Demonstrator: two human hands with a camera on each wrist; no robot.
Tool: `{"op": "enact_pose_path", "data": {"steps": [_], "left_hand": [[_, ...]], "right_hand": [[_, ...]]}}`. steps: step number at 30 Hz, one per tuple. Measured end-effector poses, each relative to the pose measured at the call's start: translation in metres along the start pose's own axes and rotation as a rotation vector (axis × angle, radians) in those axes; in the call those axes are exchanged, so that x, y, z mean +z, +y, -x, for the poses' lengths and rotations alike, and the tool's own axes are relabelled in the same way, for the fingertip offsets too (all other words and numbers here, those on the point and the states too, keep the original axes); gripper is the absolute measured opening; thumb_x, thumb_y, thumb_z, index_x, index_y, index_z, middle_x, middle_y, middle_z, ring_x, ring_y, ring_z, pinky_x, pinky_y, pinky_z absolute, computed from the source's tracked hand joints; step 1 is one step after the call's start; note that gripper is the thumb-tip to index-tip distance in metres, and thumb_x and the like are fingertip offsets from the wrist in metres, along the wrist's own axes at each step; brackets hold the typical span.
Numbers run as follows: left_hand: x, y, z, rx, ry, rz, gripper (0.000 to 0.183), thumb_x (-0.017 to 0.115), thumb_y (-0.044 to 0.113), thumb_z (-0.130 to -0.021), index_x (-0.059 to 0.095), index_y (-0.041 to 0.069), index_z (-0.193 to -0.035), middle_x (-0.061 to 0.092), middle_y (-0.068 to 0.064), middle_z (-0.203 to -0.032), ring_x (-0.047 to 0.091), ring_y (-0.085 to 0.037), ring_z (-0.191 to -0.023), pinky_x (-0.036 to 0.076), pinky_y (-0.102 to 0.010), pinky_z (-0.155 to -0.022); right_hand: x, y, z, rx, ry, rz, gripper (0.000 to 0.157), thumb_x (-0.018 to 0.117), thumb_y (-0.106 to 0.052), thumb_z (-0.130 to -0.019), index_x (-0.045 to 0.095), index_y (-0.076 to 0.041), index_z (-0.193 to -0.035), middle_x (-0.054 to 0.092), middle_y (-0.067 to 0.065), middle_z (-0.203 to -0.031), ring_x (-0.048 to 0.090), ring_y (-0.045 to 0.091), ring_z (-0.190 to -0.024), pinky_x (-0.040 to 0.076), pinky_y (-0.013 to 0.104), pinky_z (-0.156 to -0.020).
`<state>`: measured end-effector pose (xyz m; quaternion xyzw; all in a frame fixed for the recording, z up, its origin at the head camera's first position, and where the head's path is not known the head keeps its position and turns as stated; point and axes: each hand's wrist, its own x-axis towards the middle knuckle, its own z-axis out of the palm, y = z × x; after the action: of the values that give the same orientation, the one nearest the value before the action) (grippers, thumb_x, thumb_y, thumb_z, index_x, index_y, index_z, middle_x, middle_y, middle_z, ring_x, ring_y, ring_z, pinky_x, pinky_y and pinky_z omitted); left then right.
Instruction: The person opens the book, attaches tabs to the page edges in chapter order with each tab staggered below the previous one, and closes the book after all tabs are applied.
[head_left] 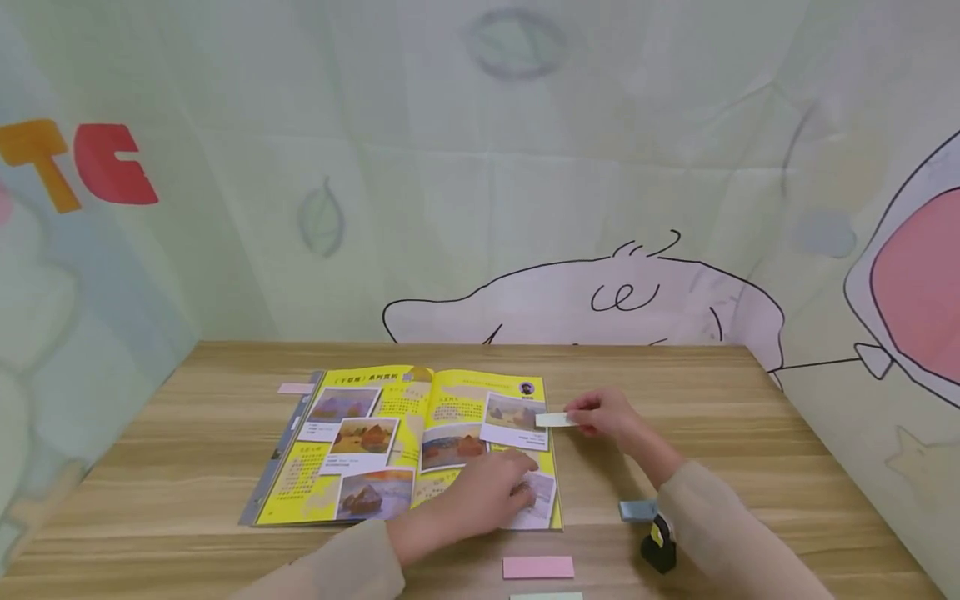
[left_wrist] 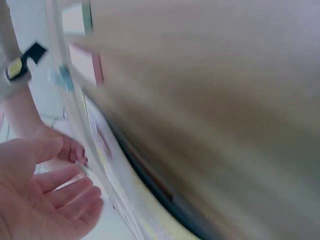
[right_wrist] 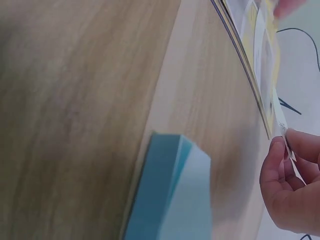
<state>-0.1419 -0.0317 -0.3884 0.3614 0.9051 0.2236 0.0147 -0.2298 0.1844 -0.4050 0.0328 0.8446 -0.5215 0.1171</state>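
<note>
An open magazine [head_left: 416, 404] with yellow pages and pictures of haystacks lies on the wooden table. My left hand [head_left: 487, 496] rests over the lower part of its right page, fingers loosely bent in the left wrist view and nothing held. At the page's right edge, my right hand [head_left: 609, 414] pinches a pale sticky note strip [head_left: 553, 420] between thumb and fingers. The strip's far end overlaps the page edge, beside a haystack picture. A pink sticky tab [head_left: 295, 388] sticks out from the magazine's left side.
In front of the magazine are a pink sticky note pad [head_left: 537, 568] and a pale green pad [head_left: 546, 596], cut off by the frame. A blue pad [right_wrist: 165, 195] lies below my right forearm. A printed cloth wall [head_left: 480, 208] stands behind the table.
</note>
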Motion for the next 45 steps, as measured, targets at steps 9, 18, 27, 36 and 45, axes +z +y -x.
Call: {"op": "enact_pose_path", "data": {"steps": [9,18,27,36,45], "left_hand": [[0.005,-0.021,-0.031,-0.126,-0.142,-0.144,0.052,0.059,0.028,-0.091,0.048,-0.002,-0.132,0.043,-0.015,-0.14,0.042,-0.026,-0.128,0.036,-0.036,-0.103],[0.011,-0.028,-0.049,-0.124,-0.207,-0.233,0.055,0.052,0.035,-0.095,0.042,0.003,-0.138,0.036,-0.011,-0.146,0.033,-0.023,-0.134,0.029,-0.035,-0.108],[0.012,-0.033,-0.055,-0.095,-0.245,-0.319,0.052,0.045,0.039,-0.097,0.043,0.007,-0.139,0.038,-0.008,-0.145,0.034,-0.024,-0.133,0.029,-0.041,-0.107],[0.009,-0.035,-0.066,-0.073,-0.29,-0.389,0.061,0.039,0.051,-0.096,0.043,0.008,-0.139,0.039,-0.006,-0.144,0.035,-0.023,-0.132,0.028,-0.036,-0.108],[0.012,-0.037,-0.068,-0.015,-0.287,-0.433,0.061,0.036,0.053,-0.096,0.044,0.01,-0.139,0.041,-0.004,-0.143,0.036,-0.023,-0.132,0.029,-0.034,-0.107]], "right_hand": [[0.009,0.005,-0.009,0.006,-0.002,-0.027,0.016,0.062,0.004,-0.084,0.065,0.012,-0.098,0.06,0.0,-0.071,0.053,0.009,-0.058,0.049,0.021,-0.055],[0.011,0.007,-0.011,0.028,0.005,-0.05,0.015,0.061,0.005,-0.085,0.064,0.012,-0.097,0.059,0.0,-0.069,0.051,0.009,-0.057,0.047,0.02,-0.053],[0.009,0.008,-0.012,0.029,-0.006,-0.058,0.016,0.061,0.004,-0.085,0.063,0.013,-0.098,0.059,0.0,-0.069,0.051,0.007,-0.056,0.048,0.019,-0.053],[0.008,0.008,-0.014,0.025,0.0,-0.061,0.014,0.062,0.005,-0.084,0.064,0.012,-0.096,0.061,0.002,-0.071,0.052,0.008,-0.057,0.048,0.02,-0.054],[0.01,0.009,-0.01,0.004,0.007,-0.04,0.012,0.063,0.006,-0.083,0.064,0.013,-0.093,0.059,0.001,-0.069,0.051,0.008,-0.056,0.048,0.019,-0.054]]}}
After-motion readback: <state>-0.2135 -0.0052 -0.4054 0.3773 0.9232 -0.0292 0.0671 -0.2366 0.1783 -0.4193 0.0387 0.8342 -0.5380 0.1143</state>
